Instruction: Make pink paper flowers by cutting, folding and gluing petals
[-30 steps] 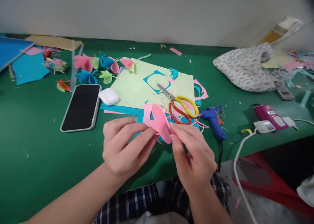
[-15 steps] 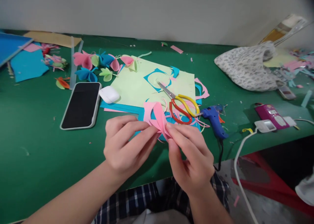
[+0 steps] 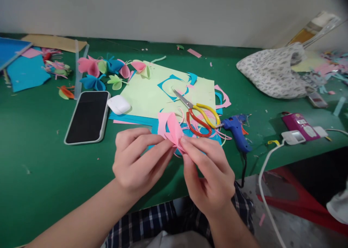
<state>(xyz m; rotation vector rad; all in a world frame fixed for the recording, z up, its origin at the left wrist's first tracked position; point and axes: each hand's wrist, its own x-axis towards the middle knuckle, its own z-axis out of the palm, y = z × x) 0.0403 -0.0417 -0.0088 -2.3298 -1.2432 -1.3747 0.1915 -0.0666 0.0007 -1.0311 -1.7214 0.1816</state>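
Both hands were at the near edge of the green surface [image 3: 40,161], pinching one folded pink paper piece [image 3: 171,130] between them. Left hand [image 3: 136,161]: thumb and fingers closed on the left side of its lower tip. Right hand [image 3: 209,175]: fingertips pinched on the right side of the same tip. The piece's loops fanned up and away from the person, just in front of the blue and pink offcuts [image 3: 212,134].

Scissors [image 3: 199,116] with yellow and red handles lay just behind it — blades on the pale green sheet [image 3: 152,92], pointing far-left. Blue glue gun [image 3: 236,130] sat just right of the scissors, cord dropping off the edge. Phone [image 3: 87,116] lay screen-up left of the sheet, with a white earbud case [image 3: 119,104] between the two, at the sheet's corner. Finished paper flowers [image 3: 106,72] were clustered by the sheet's far left corner. Patterned cloth bag [image 3: 272,76] lay far right — well apart from the hands.
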